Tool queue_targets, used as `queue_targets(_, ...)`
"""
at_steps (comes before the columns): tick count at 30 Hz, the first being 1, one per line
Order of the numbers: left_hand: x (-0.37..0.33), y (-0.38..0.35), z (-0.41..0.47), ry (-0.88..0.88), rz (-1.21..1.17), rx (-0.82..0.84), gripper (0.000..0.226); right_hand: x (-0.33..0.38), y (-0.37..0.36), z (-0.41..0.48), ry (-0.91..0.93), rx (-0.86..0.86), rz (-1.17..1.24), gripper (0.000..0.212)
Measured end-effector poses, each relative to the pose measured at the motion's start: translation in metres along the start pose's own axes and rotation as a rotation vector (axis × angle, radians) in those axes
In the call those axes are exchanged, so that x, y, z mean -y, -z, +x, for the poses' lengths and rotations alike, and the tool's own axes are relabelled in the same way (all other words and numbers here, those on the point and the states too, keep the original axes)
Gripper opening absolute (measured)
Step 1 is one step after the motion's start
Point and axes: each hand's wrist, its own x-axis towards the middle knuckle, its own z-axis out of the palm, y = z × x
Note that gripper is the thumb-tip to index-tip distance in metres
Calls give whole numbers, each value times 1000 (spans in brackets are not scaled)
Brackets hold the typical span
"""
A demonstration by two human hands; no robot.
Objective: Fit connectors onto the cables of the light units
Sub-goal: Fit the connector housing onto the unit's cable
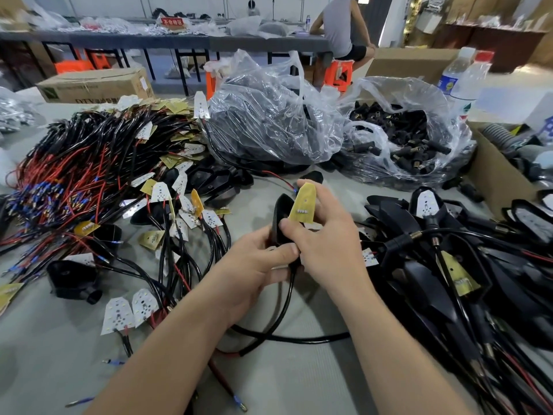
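The black housing (281,217) is gripped by the left hand (263,262), and the yellow LED board (302,203) is pinched by the right hand (326,238). Unit handling is judged underway; next the cable (288,295) must be freed for a connector (431,144).

In the middle of the counter (299,369) the left hand (257,262) and right hand (326,241) meet. The left grips a housing (282,217) from below, and the right pinches a board (302,203) against the housing's right side. A cable (287,298) hangs from the housing and loops across the counter between the forearms. Left of the hands lies a heap of wired boards (89,163), with a spare housing (73,278) in front of it and a carton (95,85) behind it. Behind the hands a middle bag (269,127) sits beside a bag of connectors (413,139) to its right, and a bottle (462,82) stands further back right. An open box (493,172) sits at the right edge, with a pile of assembled units (449,265) in front of it.
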Motion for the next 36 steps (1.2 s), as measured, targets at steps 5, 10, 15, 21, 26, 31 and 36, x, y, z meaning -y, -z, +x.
queue_targets(5,5,7,4,-16,4,-111,47,2,-4,-3,-18,-128,105,52)
queue_targets(10,2,7,2,-24,76,-67,42,2,-2,-2,-33,-83,336,59)
queue_targets(15,0,6,1,-55,144,-126,49,1,4,2,-18,226,307,77)
queue_targets(21,3,6,2,-57,114,-114,39,0,9,3,-65,230,323,68)
queue_targets(26,4,7,5,-75,69,-132,47,3,9,0,-121,246,392,61)
queue_targets(31,4,8,5,-95,76,-139,43,8,7,-1,-151,232,424,43)
queue_targets(36,3,9,3,-111,126,-94,42,10,11,2,-279,141,614,34)
